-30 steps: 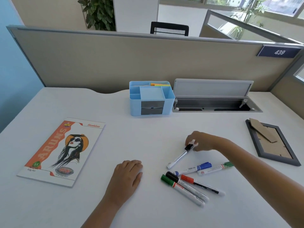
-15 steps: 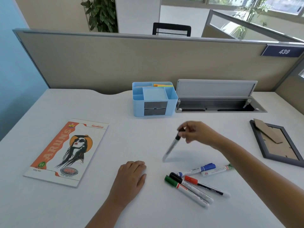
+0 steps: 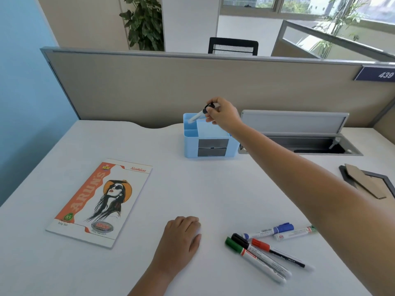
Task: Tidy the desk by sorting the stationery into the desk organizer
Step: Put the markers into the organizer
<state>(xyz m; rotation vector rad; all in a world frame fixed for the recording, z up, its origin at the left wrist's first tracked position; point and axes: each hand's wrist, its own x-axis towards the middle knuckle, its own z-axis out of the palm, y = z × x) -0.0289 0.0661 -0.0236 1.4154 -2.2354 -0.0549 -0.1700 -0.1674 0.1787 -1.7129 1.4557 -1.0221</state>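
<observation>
Raised right hand (image 3: 222,116) fingers pinching marker (image 3: 197,116) over organizer (image 3: 192,144), left hand (image 3: 181,240) flat, "ARUNS" notebook (image 3: 100,201)

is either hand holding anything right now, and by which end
The right hand pinches a black-capped marker by its cap end, tip angled down over the blue organizer. The left hand rests on the desk, holding nothing.

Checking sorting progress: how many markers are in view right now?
6. One black-capped marker is in the right hand over the organizer. Five lie on the desk: green, black, red, blue, another green-tipped. More may hide inside the organizer.
</observation>
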